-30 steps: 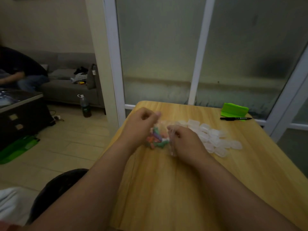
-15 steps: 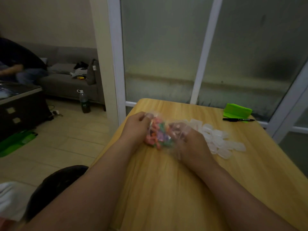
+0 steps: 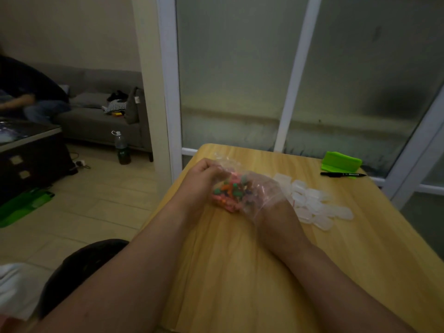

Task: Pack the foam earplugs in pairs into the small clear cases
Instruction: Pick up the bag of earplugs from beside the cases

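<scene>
Our left hand [image 3: 201, 181] pinches the clear bag [image 3: 228, 162] over the bench [image 3: 240, 272]. Our right hand [image 3: 264, 188] lies inside it, grip indiscernible, among earplugs [image 3: 231, 193] pointing every way. Cases [image 3: 312, 203] are heaped just right. We cannot read the lettering on the pen [image 3: 342, 174].

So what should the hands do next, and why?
Probably lift two earplugs out of the bag. The right hand is inside it among them, the left hand grips its edge, and the clear cases lie just beside.
</scene>
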`<control>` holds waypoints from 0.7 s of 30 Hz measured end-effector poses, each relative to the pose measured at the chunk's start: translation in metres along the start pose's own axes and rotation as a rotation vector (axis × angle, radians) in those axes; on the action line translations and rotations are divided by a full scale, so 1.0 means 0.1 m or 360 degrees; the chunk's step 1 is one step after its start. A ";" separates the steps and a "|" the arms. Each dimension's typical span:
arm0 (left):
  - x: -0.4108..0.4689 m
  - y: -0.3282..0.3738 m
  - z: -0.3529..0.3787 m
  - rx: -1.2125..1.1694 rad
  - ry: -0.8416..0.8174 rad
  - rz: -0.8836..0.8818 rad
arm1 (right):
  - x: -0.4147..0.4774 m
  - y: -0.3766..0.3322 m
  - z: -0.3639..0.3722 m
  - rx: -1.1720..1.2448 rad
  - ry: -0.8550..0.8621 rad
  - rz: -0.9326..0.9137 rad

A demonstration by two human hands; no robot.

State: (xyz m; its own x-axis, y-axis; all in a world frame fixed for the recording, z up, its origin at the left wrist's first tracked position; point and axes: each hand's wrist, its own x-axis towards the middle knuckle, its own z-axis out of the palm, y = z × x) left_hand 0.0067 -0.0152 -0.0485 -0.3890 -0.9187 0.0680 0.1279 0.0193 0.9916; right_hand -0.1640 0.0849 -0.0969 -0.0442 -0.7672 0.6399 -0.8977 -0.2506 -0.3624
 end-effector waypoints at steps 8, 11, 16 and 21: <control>-0.01 -0.04 0.07 0.0064 0.0067 0.0056 | 0.02 -0.01 0.04 -0.0022 -0.0082 -0.0104; 0.02 -0.02 0.07 -0.0071 0.0138 0.0085 | 0.05 0.06 0.06 -0.0150 -0.0025 -0.0245; 0.03 -0.06 0.10 -0.0090 0.0030 0.0090 | 0.09 -0.09 0.05 0.0014 -0.0222 0.0043; 0.03 -0.06 0.10 -0.0083 -0.0032 0.0135 | 0.13 -0.04 0.07 -0.0077 -0.0131 0.0110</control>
State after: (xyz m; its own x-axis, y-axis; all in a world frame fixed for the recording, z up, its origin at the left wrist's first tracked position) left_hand -0.0041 -0.0142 -0.0533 -0.3931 -0.9065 0.1542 0.2082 0.0755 0.9752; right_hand -0.1579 0.0718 -0.0924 -0.0725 -0.8280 0.5560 -0.9139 -0.1681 -0.3695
